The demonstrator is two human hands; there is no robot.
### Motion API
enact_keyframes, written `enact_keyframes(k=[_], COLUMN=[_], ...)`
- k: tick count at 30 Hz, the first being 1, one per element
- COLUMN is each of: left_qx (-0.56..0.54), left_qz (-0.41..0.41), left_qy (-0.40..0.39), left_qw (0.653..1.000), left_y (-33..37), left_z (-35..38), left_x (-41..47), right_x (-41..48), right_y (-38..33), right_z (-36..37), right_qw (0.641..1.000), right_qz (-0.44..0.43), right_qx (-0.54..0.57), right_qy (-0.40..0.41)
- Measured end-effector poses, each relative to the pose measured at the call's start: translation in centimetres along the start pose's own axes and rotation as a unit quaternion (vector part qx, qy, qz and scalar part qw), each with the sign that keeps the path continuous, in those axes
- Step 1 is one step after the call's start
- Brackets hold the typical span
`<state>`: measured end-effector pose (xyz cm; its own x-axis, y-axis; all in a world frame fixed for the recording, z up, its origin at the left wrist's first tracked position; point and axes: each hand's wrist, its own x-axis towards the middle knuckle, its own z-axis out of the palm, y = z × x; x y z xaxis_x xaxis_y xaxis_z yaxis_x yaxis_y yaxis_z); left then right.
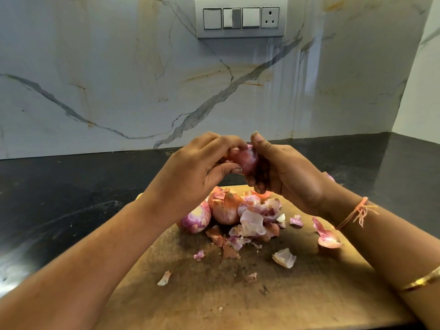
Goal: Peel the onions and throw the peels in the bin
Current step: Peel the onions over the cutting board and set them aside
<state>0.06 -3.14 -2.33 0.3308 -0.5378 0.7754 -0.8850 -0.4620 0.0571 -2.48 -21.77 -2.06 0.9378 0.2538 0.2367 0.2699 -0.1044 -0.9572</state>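
Note:
Both my hands hold one red onion [246, 160] in the air above the far end of a wooden cutting board [262, 294]. My left hand [197, 167] pinches its skin from the left with thumb and fingers. My right hand [283, 170] cups the onion from the right, thumb up over its top. Below them on the board lie a peeled purple-white onion [196, 217], an onion with brown skin [225, 209] and a heap of pink and white peels [258, 220]. Loose peels [284, 257] are scattered across the board. No bin is in view.
The board sits on a black stone counter [71, 194] against a marble-patterned wall [119, 79]. A switch panel with a socket [241, 18] is mounted high on the wall. A second wall closes the corner at the right [419, 91].

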Motion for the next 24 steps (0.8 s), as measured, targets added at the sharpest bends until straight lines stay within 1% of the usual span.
enact_keyframes(k=[4,9,12,13,16,20,24], left_qx=[0.001,0.024,-0.032,-0.033,-0.022,-0.056,-0.013], left_qz=[-0.004,0.019,-0.024,-0.029,-0.023,-0.038,-0.017], left_qy=[-0.010,0.017,0.018,0.013,-0.004,0.006,0.019], left_qw=[1.000,0.999,0.999,0.999,0.999,0.998,1.000], left_y=[-0.07,-0.27,-0.14,-0.14,-0.19,-0.19,0.00], left_z=[-0.06,0.15,0.07,0.07,0.15,0.10,0.14], left_x=[-0.05,-0.05,-0.04,-0.05,-0.10,-0.15,-0.08], right_x=[-0.01,0.04,-0.02,-0.04,0.00,-0.11,-0.09], right_y=[0.08,0.07,-0.07,-0.06,0.06,-0.01,-0.11], right_z=[0.03,-0.08,-0.01,-0.01,-0.02,-0.01,-0.04], right_qw=[1.000,1.000,1.000,1.000,1.000,1.000,1.000], right_qz=[-0.003,-0.005,-0.007,-0.006,-0.001,-0.002,0.003], right_qx=[-0.018,-0.009,-0.005,-0.004,-0.019,-0.023,-0.021], right_qy=[0.002,0.004,0.004,0.002,0.002,0.001,0.008])
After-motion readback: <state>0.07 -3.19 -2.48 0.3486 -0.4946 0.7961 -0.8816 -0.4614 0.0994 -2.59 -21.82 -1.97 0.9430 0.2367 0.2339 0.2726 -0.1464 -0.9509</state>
